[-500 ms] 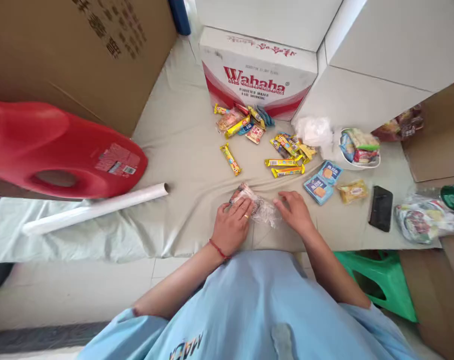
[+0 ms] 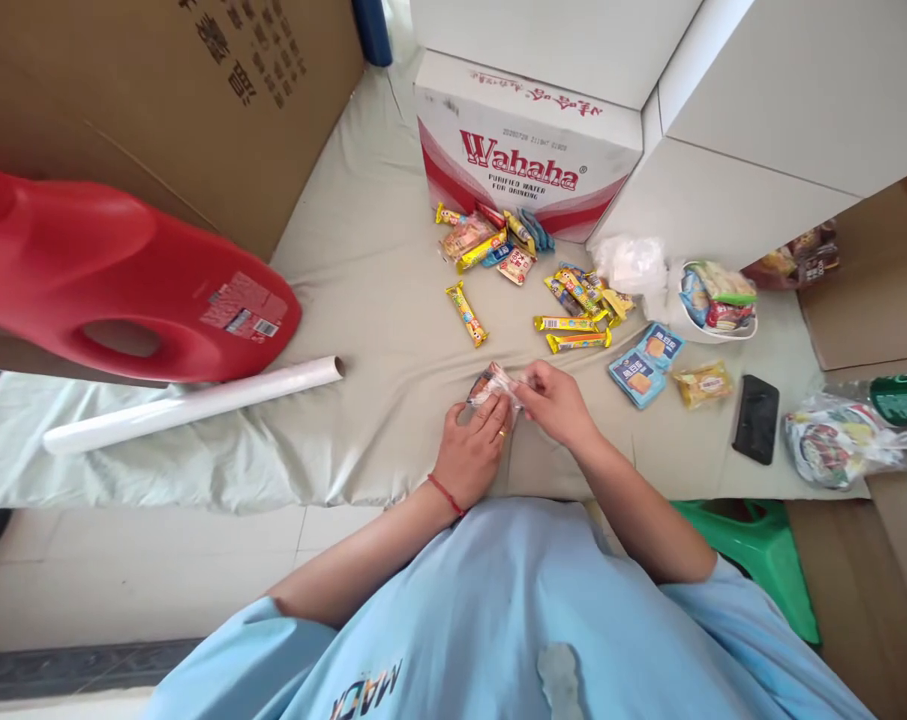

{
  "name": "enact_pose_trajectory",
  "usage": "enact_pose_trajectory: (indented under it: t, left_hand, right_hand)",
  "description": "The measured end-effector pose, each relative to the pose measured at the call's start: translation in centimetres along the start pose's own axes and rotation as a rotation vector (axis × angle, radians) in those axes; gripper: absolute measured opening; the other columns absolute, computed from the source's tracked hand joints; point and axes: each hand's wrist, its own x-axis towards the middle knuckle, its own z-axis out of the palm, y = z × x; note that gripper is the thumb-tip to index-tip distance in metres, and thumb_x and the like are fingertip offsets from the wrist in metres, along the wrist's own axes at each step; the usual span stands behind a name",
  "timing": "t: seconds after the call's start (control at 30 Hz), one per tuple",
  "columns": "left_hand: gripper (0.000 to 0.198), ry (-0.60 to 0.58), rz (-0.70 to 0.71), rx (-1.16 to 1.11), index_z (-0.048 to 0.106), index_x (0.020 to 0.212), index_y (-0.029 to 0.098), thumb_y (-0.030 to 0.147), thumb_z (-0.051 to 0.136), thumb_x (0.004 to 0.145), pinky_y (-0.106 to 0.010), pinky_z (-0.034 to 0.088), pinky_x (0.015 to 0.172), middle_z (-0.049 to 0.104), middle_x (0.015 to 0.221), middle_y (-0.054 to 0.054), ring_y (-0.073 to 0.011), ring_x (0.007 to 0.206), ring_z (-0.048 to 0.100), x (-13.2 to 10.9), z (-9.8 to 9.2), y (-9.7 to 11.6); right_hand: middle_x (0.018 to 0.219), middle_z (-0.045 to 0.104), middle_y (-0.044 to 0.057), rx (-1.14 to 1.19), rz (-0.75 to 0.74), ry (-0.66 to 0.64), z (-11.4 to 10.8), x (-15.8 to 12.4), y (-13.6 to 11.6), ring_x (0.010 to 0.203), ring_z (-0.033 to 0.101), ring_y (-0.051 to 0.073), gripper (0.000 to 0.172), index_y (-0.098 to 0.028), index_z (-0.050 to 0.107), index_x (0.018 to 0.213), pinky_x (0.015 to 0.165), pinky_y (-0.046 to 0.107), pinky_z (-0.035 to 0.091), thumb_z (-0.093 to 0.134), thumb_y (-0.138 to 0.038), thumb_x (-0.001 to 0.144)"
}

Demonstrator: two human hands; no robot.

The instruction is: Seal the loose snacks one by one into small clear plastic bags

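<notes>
On the cloth-covered table, a small bundle [image 2: 485,381] in clear plastic wrap lies at the front middle; its contents are mostly hidden, with something brownish showing through. My left hand [image 2: 472,450], with a red string on the wrist and a ring, rests over the bundle and grips it, fingers together on top and thumb at its left side. At the bundle's right edge, my right hand [image 2: 558,405] is closed, pinching the end of the clear plastic wrap [image 2: 514,385]. Just beyond the hands lies one yellow snack stick [image 2: 467,314].
Packaged snacks [image 2: 490,245] sit against the Wahaha carton [image 2: 528,150]; more yellow sticks [image 2: 573,324] lie to the right. Farther right are blue packets [image 2: 638,378], a yellow packet [image 2: 703,385], a white bowl [image 2: 753,328] and a phone [image 2: 756,420]. Leftward are a white roll [image 2: 198,405] and a red jug [image 2: 160,270].
My right hand has moved left to the bundle and closed on the wrap's loose end. That end no longer lies spread out to the right. My left hand stays on the bundle.
</notes>
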Motion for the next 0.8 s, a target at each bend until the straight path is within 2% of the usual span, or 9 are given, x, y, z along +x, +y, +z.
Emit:
enact_pose_trajectory:
  t: [0.1, 0.2, 0.27, 0.33, 0.47, 0.53, 0.6, 0.7, 0.8]
  left_hand:
    - [0.042, -0.012, -0.011, -0.024, 0.064, 0.135, 0.014, 0.011, 0.044, 0.098, -0.054, 0.030, 0.121, 0.064, 0.144, -0.016, -0.0302, 0.149, 0.045, 0.0, -0.3, 0.4]
    - [0.045, -0.017, -0.025, -0.112, 0.064, 0.134, 0.010, 0.013, 0.050, 0.091, -0.058, 0.028, 0.123, 0.062, 0.144, -0.020, -0.0355, 0.150, 0.041, -0.9, -1.1, 0.4]
    - [0.042, 0.030, -0.047, -0.211, 0.066, 0.128, 0.016, 0.013, 0.051, 0.089, -0.060, 0.029, 0.122, 0.065, 0.140, -0.016, -0.0341, 0.147, 0.045, -2.0, -1.6, 0.0]
    - [0.036, 0.122, -0.169, -0.316, 0.067, 0.120, 0.020, 0.013, 0.051, 0.089, -0.057, 0.037, 0.118, 0.068, 0.135, -0.012, -0.0307, 0.140, 0.052, -3.0, -1.9, -0.6]
    - [0.020, 0.275, -0.630, -0.520, 0.065, 0.106, 0.021, 0.019, 0.052, 0.092, -0.045, 0.054, 0.097, 0.069, 0.119, -0.012, -0.0255, 0.113, 0.065, -3.0, -1.8, -2.3]
    - [0.014, 0.296, -0.750, -0.603, 0.064, 0.100, 0.021, 0.022, 0.053, 0.091, -0.041, 0.056, 0.090, 0.067, 0.111, -0.010, -0.0232, 0.104, 0.067, -2.1, -1.7, -3.0]
    - [0.013, 0.312, -0.771, -0.651, 0.064, 0.098, 0.021, 0.022, 0.054, 0.090, -0.038, 0.055, 0.089, 0.066, 0.110, -0.008, -0.0221, 0.104, 0.066, -1.2, -1.7, -3.3]
    - [0.013, 0.344, -0.746, -0.669, 0.064, 0.098, 0.021, 0.022, 0.055, 0.089, -0.037, 0.055, 0.089, 0.065, 0.111, -0.008, -0.0218, 0.107, 0.065, -0.5, -2.1, -3.2]
    - [0.012, 0.363, -0.728, -0.692, 0.065, 0.097, 0.022, 0.023, 0.055, 0.090, -0.036, 0.055, 0.087, 0.065, 0.112, -0.008, -0.0213, 0.107, 0.065, -0.5, -2.5, -2.9]
  right_hand:
    - [0.082, 0.072, 0.002, -0.385, -0.072, -0.031, 2.0, 2.8, -2.2, 0.078, 0.067, 0.018, 0.009, -0.022, 0.062, 0.090, 0.071, 0.027, 0.045, 0.055, -0.027, 0.095]
    - [0.099, 0.076, 0.007, -0.677, -0.107, -0.083, 3.3, 3.7, -3.7, 0.092, 0.070, 0.022, 0.015, -0.021, 0.064, 0.104, 0.077, 0.029, 0.047, 0.051, -0.027, 0.100]
    - [0.106, 0.074, 0.009, -0.792, -0.122, -0.094, 3.8, 3.3, -4.2, 0.093, 0.071, 0.024, 0.019, -0.021, 0.063, 0.112, 0.076, 0.030, 0.048, 0.047, -0.027, 0.103]
    - [0.113, 0.071, 0.010, -0.880, -0.136, -0.084, 4.2, 2.6, -4.3, 0.093, 0.071, 0.024, 0.020, -0.021, 0.060, 0.118, 0.075, 0.031, 0.049, 0.045, -0.027, 0.105]
    - [0.118, 0.066, 0.014, -0.970, -0.210, -0.059, 5.2, 1.3, -4.4, 0.100, 0.068, 0.026, 0.031, -0.018, 0.056, 0.121, 0.078, 0.032, 0.052, 0.053, -0.043, 0.104]
    - [0.117, 0.064, 0.016, -0.999, -0.240, -0.052, 5.6, 0.9, -4.5, 0.103, 0.065, 0.028, 0.039, -0.016, 0.056, 0.120, 0.082, 0.034, 0.053, 0.060, -0.049, 0.099]
    - [0.117, 0.063, 0.016, -1.025, -0.256, -0.053, 5.8, 0.8, -4.5, 0.105, 0.063, 0.029, 0.038, -0.016, 0.057, 0.118, 0.086, 0.037, 0.053, 0.066, -0.046, 0.097]
    - [0.116, 0.064, 0.015, -1.029, -0.263, -0.039, 5.5, 0.4, -4.3, 0.107, 0.060, 0.028, 0.020, -0.017, 0.059, 0.118, 0.089, 0.039, 0.052, 0.055, -0.028, 0.102]
    - [0.116, 0.064, 0.015, -0.916, -0.245, 0.019, 3.7, -0.1, -3.2, 0.109, 0.059, 0.028, 0.025, -0.018, 0.061, 0.121, 0.088, 0.037, 0.051, 0.045, -0.018, 0.102]
